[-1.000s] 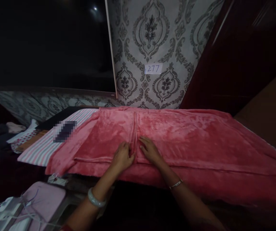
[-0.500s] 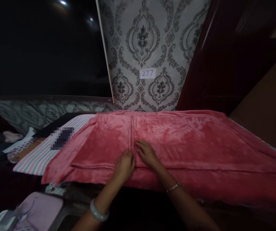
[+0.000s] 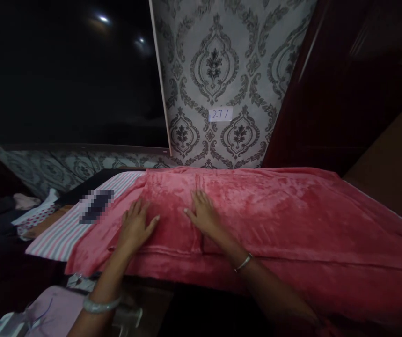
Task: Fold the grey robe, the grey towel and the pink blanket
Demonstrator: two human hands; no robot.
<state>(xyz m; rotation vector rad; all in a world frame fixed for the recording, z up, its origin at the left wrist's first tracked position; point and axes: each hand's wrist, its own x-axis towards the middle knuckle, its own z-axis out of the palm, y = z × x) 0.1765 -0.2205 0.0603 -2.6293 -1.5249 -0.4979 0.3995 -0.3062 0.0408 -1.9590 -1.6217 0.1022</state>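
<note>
A pink plush blanket (image 3: pixel 274 210) lies spread over a raised surface in front of me, with a folded panel on its left part. My left hand (image 3: pixel 135 224) rests flat on that panel near its left edge, fingers apart. My right hand (image 3: pixel 202 213) lies flat on the blanket at the panel's right seam, fingers spread too. Neither hand grips anything. A pale bangle sits on my left wrist and a thin metal bracelet on my right.
A striped cloth (image 3: pixel 63 224) with a blurred dark object (image 3: pixel 96 206) lies left of the blanket. Patterned wallpaper bearing a "277" label (image 3: pixel 220 114) stands behind. Dark wooden furniture (image 3: pixel 344 93) rises at right. A pink bag (image 3: pixel 55 311) and loose clothes (image 3: pixel 28 208) sit at lower left.
Both hands were together at the panel's seam near the front edge. My left hand has slid left across the panel; my right has moved slightly farther up and both now lie flat.
</note>
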